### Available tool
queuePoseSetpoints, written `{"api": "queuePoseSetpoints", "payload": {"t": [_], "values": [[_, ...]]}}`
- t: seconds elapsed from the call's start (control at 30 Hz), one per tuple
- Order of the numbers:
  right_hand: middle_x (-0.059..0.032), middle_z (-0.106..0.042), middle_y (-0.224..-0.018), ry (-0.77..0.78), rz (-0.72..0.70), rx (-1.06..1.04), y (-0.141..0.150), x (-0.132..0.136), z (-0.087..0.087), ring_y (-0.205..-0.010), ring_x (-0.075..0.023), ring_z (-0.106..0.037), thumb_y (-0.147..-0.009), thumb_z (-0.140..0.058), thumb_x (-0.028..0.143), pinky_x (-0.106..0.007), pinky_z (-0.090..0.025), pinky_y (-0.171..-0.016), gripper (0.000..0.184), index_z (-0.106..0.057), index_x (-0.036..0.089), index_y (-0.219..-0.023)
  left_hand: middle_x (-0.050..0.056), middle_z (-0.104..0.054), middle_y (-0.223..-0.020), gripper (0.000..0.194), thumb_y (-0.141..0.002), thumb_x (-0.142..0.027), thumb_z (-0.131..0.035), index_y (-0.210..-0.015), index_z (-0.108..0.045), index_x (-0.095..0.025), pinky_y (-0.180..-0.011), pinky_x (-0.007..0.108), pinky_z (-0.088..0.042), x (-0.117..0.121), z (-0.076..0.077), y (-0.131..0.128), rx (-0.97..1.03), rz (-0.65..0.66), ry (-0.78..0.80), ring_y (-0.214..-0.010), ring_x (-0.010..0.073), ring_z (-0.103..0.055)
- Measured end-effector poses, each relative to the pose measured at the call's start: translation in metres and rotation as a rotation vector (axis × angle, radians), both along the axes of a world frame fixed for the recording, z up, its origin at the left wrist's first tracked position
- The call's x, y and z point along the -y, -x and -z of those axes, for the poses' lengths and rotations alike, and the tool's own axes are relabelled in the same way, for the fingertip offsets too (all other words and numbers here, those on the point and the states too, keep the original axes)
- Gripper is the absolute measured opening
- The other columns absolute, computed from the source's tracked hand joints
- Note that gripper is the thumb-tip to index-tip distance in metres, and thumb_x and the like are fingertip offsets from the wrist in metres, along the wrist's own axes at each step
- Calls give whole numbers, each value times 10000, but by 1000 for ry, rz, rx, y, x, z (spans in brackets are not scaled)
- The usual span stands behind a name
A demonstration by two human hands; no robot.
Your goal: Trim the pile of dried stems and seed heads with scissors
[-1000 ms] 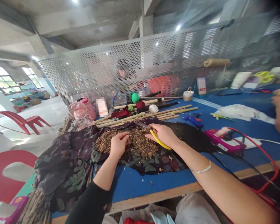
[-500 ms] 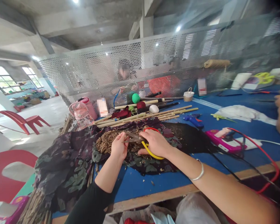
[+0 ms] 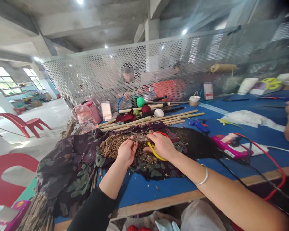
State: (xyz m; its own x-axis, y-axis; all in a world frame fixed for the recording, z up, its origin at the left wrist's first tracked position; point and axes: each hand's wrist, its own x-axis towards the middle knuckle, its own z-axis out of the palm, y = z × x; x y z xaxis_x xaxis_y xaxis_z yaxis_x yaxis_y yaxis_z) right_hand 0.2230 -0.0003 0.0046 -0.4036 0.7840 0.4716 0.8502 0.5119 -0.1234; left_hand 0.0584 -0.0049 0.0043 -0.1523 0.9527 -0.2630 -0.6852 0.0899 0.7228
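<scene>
The right hand (image 3: 162, 146) grips the scissors (image 3: 141, 138) over a brown heap (image 3: 112, 146), their blades now at the left hand (image 3: 126, 150), apart a second ago. That hand pinches; what it holds is unclear. Dark cloth (image 3: 72, 173) lies beneath; beyond, bamboo sticks (image 3: 139, 121) stand in the way. Blue tabletop (image 3: 273, 135) extends right; a perforated screen (image 3: 91, 70) bounds the far side.
</scene>
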Motion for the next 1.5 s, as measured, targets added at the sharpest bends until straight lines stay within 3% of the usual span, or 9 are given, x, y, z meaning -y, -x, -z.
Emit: {"api": "queuePoseSetpoints", "payload": {"t": [0.3,0.53,0.77,0.9,1.0,1.13,1.3,1.5], "values": [[-69,-604,-869,20,51,-5,-3,-3,3,-851,-222,-579,-767,-523,582,-282,-416,-671,454,-551,206,-1020,55,-615,-663,148,-786,-27,-477,-690,-561,-103,-591,181,-558,-2,-5,5,81,13,76,-689,131,-648],[-74,-610,-903,14,76,-48,-13,-11,4,-878,-217,-583,-772,-520,577,-275,-419,-700,511,-528,191,-1107,41,-614,-659,88,-794,-147,-572,-729,-589,-91,-593,180,-554,0,-6,5,56,0,29,-639,118,-645],[-72,-606,-866,19,11,37,-16,-8,-1,-883,-230,-573,-753,-556,559,-290,-415,-721,453,-560,200,-1028,24,-605,-655,41,-758,-119,-617,-738,-599,-88,-588,159,-542,-1,-3,4,14,11,-18,-615,91,-629],[-67,-605,-855,11,3,8,-16,-9,-1,-871,-225,-573,-760,-554,543,-295,-424,-729,427,-562,201,-1016,38,-614,-664,95,-806,-146,-555,-750,-605,-88,-572,171,-544,-2,-5,5,55,-34,-2,-617,101,-631],[-72,-603,-860,-9,21,-55,-17,-12,1,-872,-224,-574,-774,-544,522,-300,-434,-738,428,-555,196,-1052,60,-636,-717,119,-805,-53,-500,-774,-610,-84,-590,170,-548,-3,-6,7,70,-63,-3,-672,115,-651],[-85,-604,-923,-2,-16,-149,-18,-14,4,-897,-228,-577,-765,-559,508,-318,-448,-778,471,-532,190,-1111,60,-647,-805,166,-764,21,-524,-838,-624,-89,-610,123,-536,0,-6,7,46,-15,-69,-707,89,-649],[-117,-589,-1014,30,-118,-209,-15,-12,4,-955,-256,-558,-680,-628,542,-366,-442,-836,616,-496,151,-1138,21,-620,-756,159,-783,-10,-526,-860,-617,-116,-572,112,-531,5,-9,6,82,52,-97,-657,64,-632],[-117,-591,-977,36,-198,-219,-6,-6,3,-927,-258,-557,-638,-667,541,-368,-445,-813,643,-510,142,-1116,-1,-615,-739,201,-770,-15,-537,-900,-611,-149,-551,116,-528,7,-7,5,98,118,-92,-605,47,-613]]}}
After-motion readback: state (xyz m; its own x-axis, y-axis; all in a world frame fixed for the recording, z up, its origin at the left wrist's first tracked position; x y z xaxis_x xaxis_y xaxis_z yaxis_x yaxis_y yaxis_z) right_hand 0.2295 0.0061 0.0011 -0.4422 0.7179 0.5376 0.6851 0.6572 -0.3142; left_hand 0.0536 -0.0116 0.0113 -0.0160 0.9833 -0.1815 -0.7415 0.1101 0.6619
